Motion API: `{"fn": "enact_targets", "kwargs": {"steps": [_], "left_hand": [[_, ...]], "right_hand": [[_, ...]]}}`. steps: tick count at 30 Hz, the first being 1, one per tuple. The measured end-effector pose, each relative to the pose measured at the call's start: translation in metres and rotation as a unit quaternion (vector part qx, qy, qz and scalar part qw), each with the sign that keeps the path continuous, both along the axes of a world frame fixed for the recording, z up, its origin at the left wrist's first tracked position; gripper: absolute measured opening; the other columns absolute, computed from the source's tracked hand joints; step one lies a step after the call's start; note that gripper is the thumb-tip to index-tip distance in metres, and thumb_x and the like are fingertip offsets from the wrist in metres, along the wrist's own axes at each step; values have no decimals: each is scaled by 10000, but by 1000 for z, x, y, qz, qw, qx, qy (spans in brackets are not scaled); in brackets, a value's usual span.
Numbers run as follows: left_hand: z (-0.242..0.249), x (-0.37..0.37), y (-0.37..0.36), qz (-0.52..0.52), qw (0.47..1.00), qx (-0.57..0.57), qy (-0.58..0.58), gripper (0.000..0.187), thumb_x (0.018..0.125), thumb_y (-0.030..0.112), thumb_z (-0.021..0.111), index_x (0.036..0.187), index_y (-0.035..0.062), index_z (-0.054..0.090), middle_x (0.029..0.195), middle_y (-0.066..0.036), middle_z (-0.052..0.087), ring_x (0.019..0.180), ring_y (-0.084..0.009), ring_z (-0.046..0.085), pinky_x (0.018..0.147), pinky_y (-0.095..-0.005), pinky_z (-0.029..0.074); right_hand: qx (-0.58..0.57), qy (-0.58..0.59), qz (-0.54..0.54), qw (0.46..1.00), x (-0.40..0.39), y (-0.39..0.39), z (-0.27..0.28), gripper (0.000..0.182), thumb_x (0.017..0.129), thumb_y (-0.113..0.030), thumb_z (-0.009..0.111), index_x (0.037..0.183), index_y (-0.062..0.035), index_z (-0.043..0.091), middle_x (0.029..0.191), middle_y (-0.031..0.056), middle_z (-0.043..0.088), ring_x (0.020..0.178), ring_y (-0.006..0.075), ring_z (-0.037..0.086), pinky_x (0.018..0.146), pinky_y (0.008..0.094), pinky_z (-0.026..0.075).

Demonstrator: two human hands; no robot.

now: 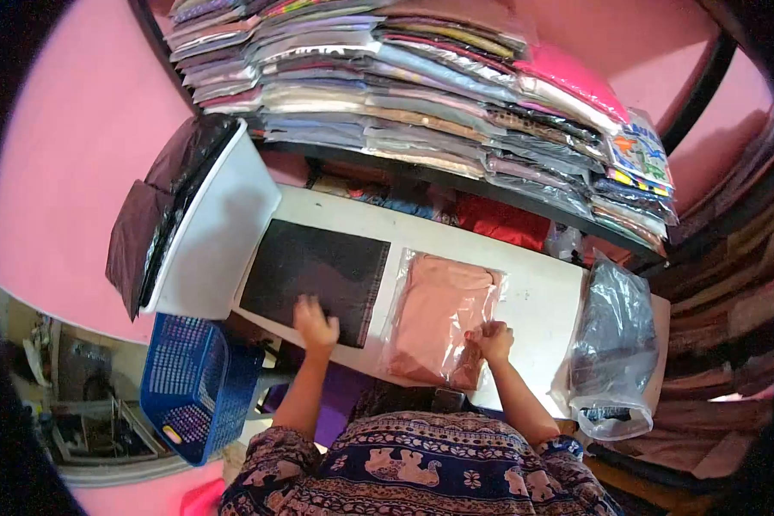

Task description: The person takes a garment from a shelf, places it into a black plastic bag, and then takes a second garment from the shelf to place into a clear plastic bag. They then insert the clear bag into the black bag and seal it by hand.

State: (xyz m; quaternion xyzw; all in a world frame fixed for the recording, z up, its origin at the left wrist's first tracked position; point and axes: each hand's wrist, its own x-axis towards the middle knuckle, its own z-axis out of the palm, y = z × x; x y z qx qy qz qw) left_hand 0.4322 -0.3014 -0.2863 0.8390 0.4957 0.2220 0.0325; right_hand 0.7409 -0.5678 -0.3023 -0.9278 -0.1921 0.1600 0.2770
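Note:
A flat black plastic mailing bag [318, 267] lies on the left part of the white table [537, 297]. Over its lower edge is my left hand [316, 325], slightly blurred, fingers apart and holding nothing. To the right of the black bag lies a folded salmon-pink garment [445, 310] in a clear, shiny plastic bag. My right hand [494, 340] has its fingers closed on the right edge of this packaged garment, near its lower corner. The garment still rests on the table.
A white bin [219, 224] holding black plastic bags [159, 215] stands at the left, above a blue basket [185, 378]. A grey-filled clear plastic bag [615, 344] sits at the table's right end. Stacked packaged clothes [421, 95] fill the shelf behind; brown fabrics [727, 344] hang right.

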Motion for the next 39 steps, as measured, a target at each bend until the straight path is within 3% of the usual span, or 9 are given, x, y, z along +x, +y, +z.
{"fn": "enact_targets", "kwargs": {"steps": [4, 7, 11, 18, 22, 24, 28, 31, 39], "left_hand": [[18, 67, -57, -149, 928, -341, -34, 636, 756, 364, 637, 1210, -59, 497, 1145, -262, 567, 1048, -379, 553, 922, -439, 428], [-9, 98, -80, -119, 978, -161, -62, 652, 740, 444, 670, 1148, -49, 543, 1045, -245, 620, 979, -379, 603, 863, -430, 471], [-1, 118, -82, -34, 935, -352, -8, 696, 673, 447, 716, 1130, -51, 548, 1005, -229, 637, 954, -356, 625, 819, -413, 492], [46, 159, -132, -149, 881, -446, -57, 673, 626, 496, 733, 1023, -30, 595, 966, -204, 640, 861, -302, 640, 754, -372, 495], [72, 202, -168, -109, 813, -569, -53, 641, 688, 517, 696, 1033, -14, 596, 961, -179, 641, 819, -245, 637, 720, -344, 500], [62, 216, -182, -102, 622, -747, -210, 618, 793, 514, 620, 1112, -15, 585, 998, -164, 636, 900, -199, 614, 765, -316, 499], [56, 218, -197, -128, 625, -735, -227, 564, 866, 464, 569, 1171, -10, 581, 1069, -156, 629, 998, -183, 573, 845, -314, 481], [33, 206, -182, -283, 724, -623, -84, 544, 889, 452, 547, 1184, -3, 591, 1102, -156, 623, 1062, -177, 541, 887, -313, 461], [15, 92, -47, 0, 949, -225, -221, 245, 766, 241, 679, 899, 36, 669, 810, -140, 664, 787, -298, 645, 705, -394, 499]], "right_hand": [[97, -30, -15, 995, 1, 5, -12, 694, 543, -338, 879, 983, 23, 482, 786, 114, 584, 799, 294, 580, 769, 402, 492], [348, 247, -76, 901, 1, 4, -19, 599, 651, -185, 842, 1036, 19, 430, 805, 78, 547, 679, 162, 575, 573, 302, 513], [307, 523, -14, 795, 21, -10, 8, 540, 706, -140, 792, 1080, 17, 436, 799, 50, 561, 692, 150, 579, 571, 303, 510], [216, 380, 77, 896, 50, -23, 30, 529, 808, -12, 625, 1256, 80, 357, 976, 168, 613, 852, 258, 626, 766, 331, 515], [180, 155, 275, 932, 66, -30, 31, 1061, 657, -377, 801, 1365, 109, 177, 1116, 257, 490, 1026, 381, 531, 893, 391, 455], [82, 0, 362, 929, 46, -35, 89, 954, 597, -423, 841, 1284, -7, 326, 1070, 195, 484, 968, 359, 537, 855, 435, 461], [-65, -20, 309, 949, 40, -37, 94, 1104, 484, -442, 868, 1314, 2, 291, 1130, 221, 449, 1008, 440, 522, 830, 485, 476], [-105, -9, 290, 951, 40, -29, 92, 1048, 505, -420, 852, 1300, -10, 308, 1207, 197, 421, 1053, 417, 504, 862, 474, 477], [-217, -35, 237, 946, 16, -4, 96, 1075, 546, -448, 832, 1370, -27, 284, 1296, 157, 385, 1145, 382, 450, 883, 539, 440]]}}
